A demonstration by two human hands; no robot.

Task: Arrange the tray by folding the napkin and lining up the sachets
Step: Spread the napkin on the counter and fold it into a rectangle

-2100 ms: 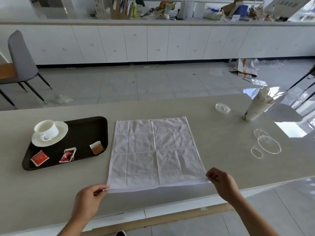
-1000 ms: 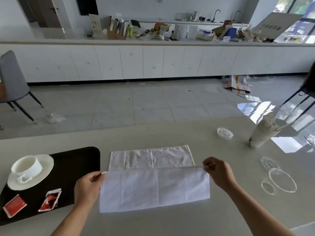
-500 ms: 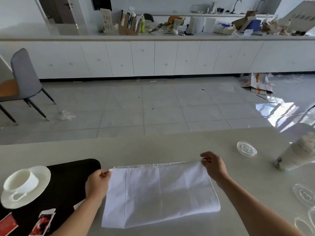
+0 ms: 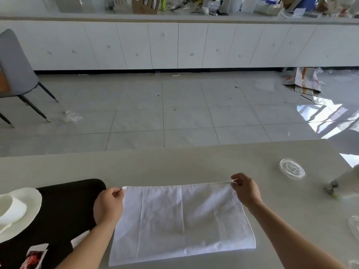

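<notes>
You stand at a long beige table (image 4: 174, 164); on it, straight before you, the white napkin (image 4: 180, 222) lies flat as a wide rectangle, doubled over, its fold along the near side and its loose edges along the far side. To its left sits the black tray (image 4: 68, 206), just beside the napkin; a white saucer (image 4: 29, 214) with a cup (image 4: 9, 208) rests on the tray's left part, and two sachets show at the tray's near edge — a red-printed one (image 4: 34, 257) and a pale corner (image 4: 79, 238) half hidden by your forearm. Your left hand (image 4: 109, 205) pinches the napkin's far left corner between thumb and fingers; your right hand (image 4: 245, 190) pinches the far right corner likewise. A clear lid (image 4: 292, 168) lies well off to the right.
</notes>
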